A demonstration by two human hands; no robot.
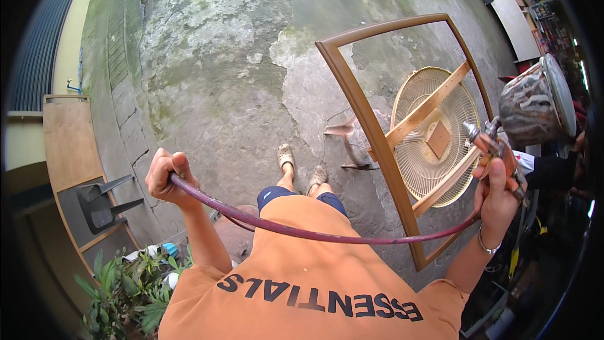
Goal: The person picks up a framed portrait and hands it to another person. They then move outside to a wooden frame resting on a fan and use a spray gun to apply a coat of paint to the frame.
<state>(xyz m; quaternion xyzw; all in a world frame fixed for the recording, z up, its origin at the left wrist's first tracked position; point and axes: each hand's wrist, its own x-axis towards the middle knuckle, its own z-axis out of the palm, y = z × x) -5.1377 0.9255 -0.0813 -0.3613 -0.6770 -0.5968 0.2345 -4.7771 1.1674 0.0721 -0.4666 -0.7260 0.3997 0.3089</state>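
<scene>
My left hand (173, 173) is closed round a purple hose (327, 233), which sags across my orange shirt toward my right. My right hand (497, 192) grips a metal spray gun (487, 141), with a stained cylindrical container (531, 104) just beyond it. Left of the gun is a brown rectangular frame (340, 72), tilted, with wooden slats (431, 101) across it and a round cream wire grille (415, 176) with a small square piece at its centre. Behind the frame's left side, a rusty metal stand (343, 132) rests on the concrete. My sandalled feet are below me.
Cracked, mossy concrete (220, 56) stretches ahead. At left, a dark plastic chair (94, 204) stands by a plywood board (66, 141) near a corrugated shutter (41, 44). Leafy plants (126, 293) grow at lower left. Clutter and a pale board (513, 25) line the right side.
</scene>
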